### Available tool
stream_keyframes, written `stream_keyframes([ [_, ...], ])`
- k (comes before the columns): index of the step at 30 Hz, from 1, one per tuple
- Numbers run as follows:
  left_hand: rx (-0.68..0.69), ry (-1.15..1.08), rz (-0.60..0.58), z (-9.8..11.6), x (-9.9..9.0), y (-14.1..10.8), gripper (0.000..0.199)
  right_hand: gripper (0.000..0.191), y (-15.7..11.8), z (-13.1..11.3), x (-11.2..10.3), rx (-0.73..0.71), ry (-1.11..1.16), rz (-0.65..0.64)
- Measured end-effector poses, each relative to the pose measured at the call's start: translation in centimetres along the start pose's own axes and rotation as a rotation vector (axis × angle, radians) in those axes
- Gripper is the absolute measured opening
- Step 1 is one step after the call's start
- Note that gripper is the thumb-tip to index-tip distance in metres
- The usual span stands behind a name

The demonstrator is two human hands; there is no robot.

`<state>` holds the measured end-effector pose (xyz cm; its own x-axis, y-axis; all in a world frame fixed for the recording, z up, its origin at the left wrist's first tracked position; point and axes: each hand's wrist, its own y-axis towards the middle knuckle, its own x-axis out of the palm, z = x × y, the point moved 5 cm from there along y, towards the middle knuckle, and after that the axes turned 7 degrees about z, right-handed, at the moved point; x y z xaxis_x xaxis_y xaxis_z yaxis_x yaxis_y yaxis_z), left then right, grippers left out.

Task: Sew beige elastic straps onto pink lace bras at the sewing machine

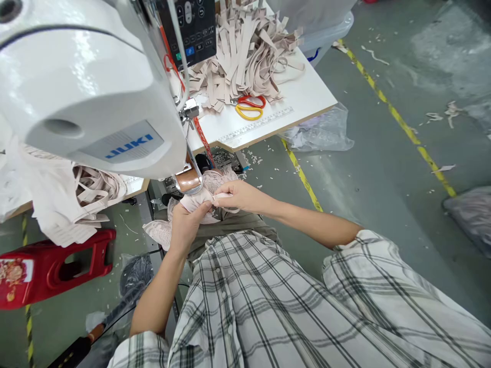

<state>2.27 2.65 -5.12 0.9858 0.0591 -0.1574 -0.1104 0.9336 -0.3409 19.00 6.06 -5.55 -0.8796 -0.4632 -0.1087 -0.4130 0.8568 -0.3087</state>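
Below the head of a white sewing machine (pixel 95 97), both hands hold a pale pink lace garment (pixel 159 231). My left hand (pixel 187 221) pinches its edge between thumb and fingers. Close beside it on the right, my right hand (pixel 236 197) grips the same fabric and a narrow pale strip, fingers closed. The two hands nearly touch at the fingertips. Lace hangs down on the left and also shows behind the hands. The machine's metal guard (pixel 197 176) is just above the fabric; the needle area is mostly hidden.
Many beige strips (pixel 245 56) are piled on the white table (pixel 307 97), near scissors with red and yellow handles (pixel 250 108). More pale fabric (pixel 49 189) hangs over the left table part. A red stool (pixel 57 268) stands at the lower left. A control panel (pixel 194 30) is behind the machine.
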Motion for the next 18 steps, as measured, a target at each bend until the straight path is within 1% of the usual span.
stream_keyframes([
  [3, 0.034, -0.084, 0.041, 0.3, 0.6, -0.4, 0.023, 0.026, -0.3, -0.7, 0.1, -0.097, -0.072, 0.058],
  [6, 0.022, -0.202, 0.071, 0.2, 0.8, -1.1, 0.022, 0.023, -0.7, -1.6, 0.2, -0.214, -0.201, 0.117],
  [8, 0.02, -0.226, 0.081, -0.3, 0.3, -1.7, 0.024, 0.02, -0.7, -2.1, 0.1, -0.209, -0.228, 0.097],
  [10, 0.05, -0.255, 0.099, -1.0, -0.6, -2.3, 0.035, 0.019, -0.4, -2.6, -0.1, -0.127, -0.127, 0.032],
  [12, 0.112, -0.359, 0.119, -1.8, -1.4, -3.0, 0.055, 0.021, 0.1, -3.5, -0.4, -0.033, 0.056, -0.03],
  [14, 0.175, -0.452, 0.091, -2.2, -1.6, -3.5, 0.079, 0.023, 0.8, -5.0, -0.6, 0.012, 0.18, -0.125],
  [16, 0.244, -0.422, 0.071, -2.0, -1.5, -3.7, 0.092, 0.025, 1.5, -6.8, -0.4, -0.003, 0.16, -0.288],
  [17, 0.292, -0.362, 0.091, -1.6, -1.7, -3.6, 0.094, 0.027, 1.9, -7.7, -0.2, -0.035, 0.094, -0.373],
  [18, 0.362, -0.283, 0.139, -1.0, -2.1, -3.5, 0.095, 0.028, 2.4, -8.5, -0.1, -0.08, -0.002, -0.425],
])
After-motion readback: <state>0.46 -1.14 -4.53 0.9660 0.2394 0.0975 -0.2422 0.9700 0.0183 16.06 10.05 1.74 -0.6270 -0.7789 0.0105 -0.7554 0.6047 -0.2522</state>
